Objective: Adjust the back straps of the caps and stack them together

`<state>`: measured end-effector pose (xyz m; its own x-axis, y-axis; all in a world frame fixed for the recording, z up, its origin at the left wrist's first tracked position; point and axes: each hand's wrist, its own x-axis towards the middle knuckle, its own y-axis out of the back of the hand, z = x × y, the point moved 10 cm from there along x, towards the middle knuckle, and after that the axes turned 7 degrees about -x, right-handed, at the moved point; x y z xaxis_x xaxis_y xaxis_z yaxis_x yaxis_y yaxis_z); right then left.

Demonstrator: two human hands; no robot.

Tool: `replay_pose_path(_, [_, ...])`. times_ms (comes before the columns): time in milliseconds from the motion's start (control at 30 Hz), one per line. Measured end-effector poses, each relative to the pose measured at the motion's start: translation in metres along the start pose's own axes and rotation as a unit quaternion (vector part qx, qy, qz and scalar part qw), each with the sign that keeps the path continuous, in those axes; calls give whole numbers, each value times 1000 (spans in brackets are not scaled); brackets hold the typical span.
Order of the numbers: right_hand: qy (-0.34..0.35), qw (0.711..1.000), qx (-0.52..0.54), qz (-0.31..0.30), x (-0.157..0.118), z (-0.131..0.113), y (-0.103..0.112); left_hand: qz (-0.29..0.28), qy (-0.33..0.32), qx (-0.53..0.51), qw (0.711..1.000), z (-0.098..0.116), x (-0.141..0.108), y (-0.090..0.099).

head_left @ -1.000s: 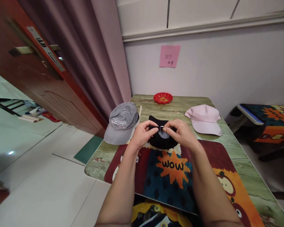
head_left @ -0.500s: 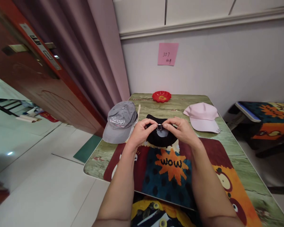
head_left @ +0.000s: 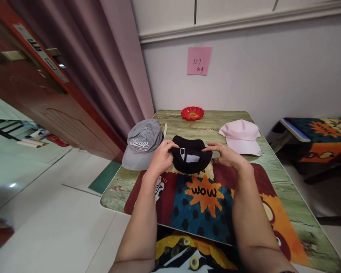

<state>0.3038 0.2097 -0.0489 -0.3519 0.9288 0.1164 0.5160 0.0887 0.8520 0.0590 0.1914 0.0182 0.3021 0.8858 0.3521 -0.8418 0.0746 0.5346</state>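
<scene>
The left hand [head_left: 161, 157] and right hand [head_left: 227, 154] are parting from the buckle [head_left: 182, 151] toward the black cap's [head_left: 191, 152] edges, left fingers pinching, right grip unclear; buckle work is seemingly finishing.

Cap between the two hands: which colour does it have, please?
The cap is black; the head view shows it best.

Purple curtain [head_left: 122, 57] beside wooden door [head_left: 66, 117]
</scene>
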Motion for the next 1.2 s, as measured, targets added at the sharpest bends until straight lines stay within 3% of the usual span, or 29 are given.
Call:
replay_pose_path(200, [25, 993, 108, -31, 0, -8, -2, -35, 41, -127, 991, -12, -7, 7])
replay_pose_path(433, [59, 985, 158, 25, 2, -33, 19, 12, 131, -228, 965, -42, -15, 15])
replay_pose_path(600, [-9, 986, 159, 40, -2, -18, 25, 76, 134, -196, 968, -60, -16, 24])
replay_pose_path(733, [-25, 984, 168, 46, -3, -12, 26, 69, 113, -151, 980, -58, -14, 23])
replay_pose_path(900, [-29, 966, 256, -1, -1, -12, 13, 83, 105, -142, 981, -60, -17, 31])
replay_pose_path(1000, [-34, 961, 274, -1, -1, -14, 11, 31, 109, -147, 983, -65, -19, 22])
replay_pose_path(1100, [-31, 960, 277, 15, -1, -20, 17, 1, 98, -136, 986, -60, -18, 17])
replay_pose_path(1200, [-22, 961, 270, 60, -5, -27, 36, 34, 74, -129, 988, -40, -17, 30])
